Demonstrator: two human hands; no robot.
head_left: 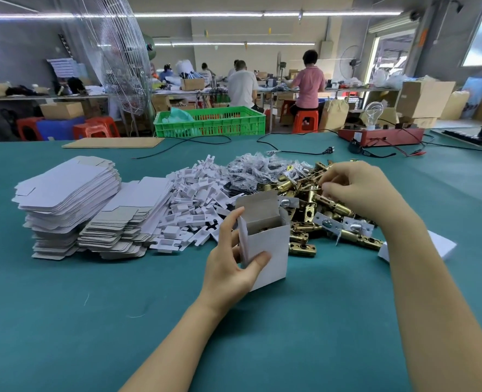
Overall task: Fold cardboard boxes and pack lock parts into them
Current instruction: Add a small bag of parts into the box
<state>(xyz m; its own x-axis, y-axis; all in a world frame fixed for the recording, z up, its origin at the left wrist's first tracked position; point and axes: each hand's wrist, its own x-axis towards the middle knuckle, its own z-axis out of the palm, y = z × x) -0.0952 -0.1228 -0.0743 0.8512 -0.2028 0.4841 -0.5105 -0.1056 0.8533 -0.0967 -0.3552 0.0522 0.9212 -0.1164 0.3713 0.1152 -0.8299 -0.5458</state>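
**One box up and open, bulk of stock unpacked**

Workshop hall; green-covered table (64, 321) carrying all stock, heaped toward its far middle.

- Folded box (265, 244): one, upright, top flaps open, near the table's centre. Left hand (228, 267) grips it, thumb on the front face, fingers curled round the side. Something brassy shows inside, too small to identify.
- Flat box blanks (67, 199): two stacks, left of the box; too many to count.
- White plastic inserts (194, 205): one heap, uncounted.
- Bagged small parts (251, 168): one heap.
- Brass latches (327, 219): one heap, dozens. Right hand (352, 188) is over it, fingers pinching a part.
- Finished closed box (443, 244): one white corner visible at the right edge, probably.

Judgement: packing barely begun.
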